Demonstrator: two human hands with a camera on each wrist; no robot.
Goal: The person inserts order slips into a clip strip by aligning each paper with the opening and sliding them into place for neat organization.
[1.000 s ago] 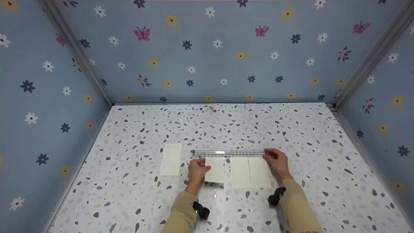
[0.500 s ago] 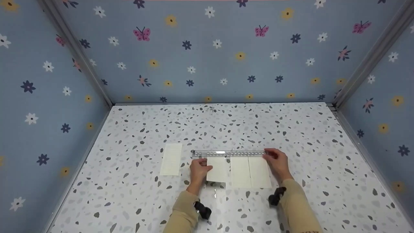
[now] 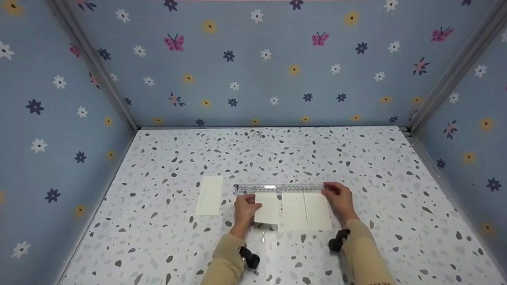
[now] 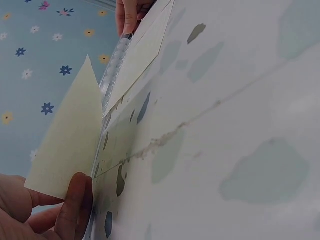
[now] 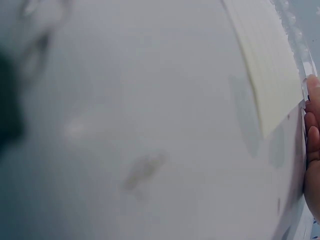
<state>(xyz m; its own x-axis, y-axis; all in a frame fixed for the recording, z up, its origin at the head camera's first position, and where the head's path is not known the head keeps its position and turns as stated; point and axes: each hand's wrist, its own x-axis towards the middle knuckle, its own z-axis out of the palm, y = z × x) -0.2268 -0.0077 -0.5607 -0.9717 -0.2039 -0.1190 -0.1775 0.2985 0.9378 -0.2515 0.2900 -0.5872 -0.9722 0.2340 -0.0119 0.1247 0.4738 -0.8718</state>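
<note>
My left hand (image 3: 244, 209) pinches a small pale-yellow paper sheet (image 3: 267, 209) by its left edge. In the left wrist view that sheet (image 4: 70, 135) is tilted up off the table, with thumb and fingertips at its lower corner. A clear strip like a plastic ruler (image 3: 291, 187) lies across the sheets' far edges. My right hand (image 3: 342, 201) grips the strip's right end between thumb and fingers. Two more pale-yellow sheets, a middle one (image 3: 294, 211) and a right one (image 3: 318, 211), lie side by side below the strip. The right wrist view shows only part of the right hand (image 5: 313, 125).
Another pale-yellow sheet (image 3: 209, 195) lies apart on the left. The white speckled table (image 3: 253, 158) meets a blue flowered wall (image 3: 253, 87) at the back, with side walls at left and right.
My left hand has shifted slightly right with its sheet, narrowing the gap to the middle sheet. The right hand and the clear strip have stayed in place.
</note>
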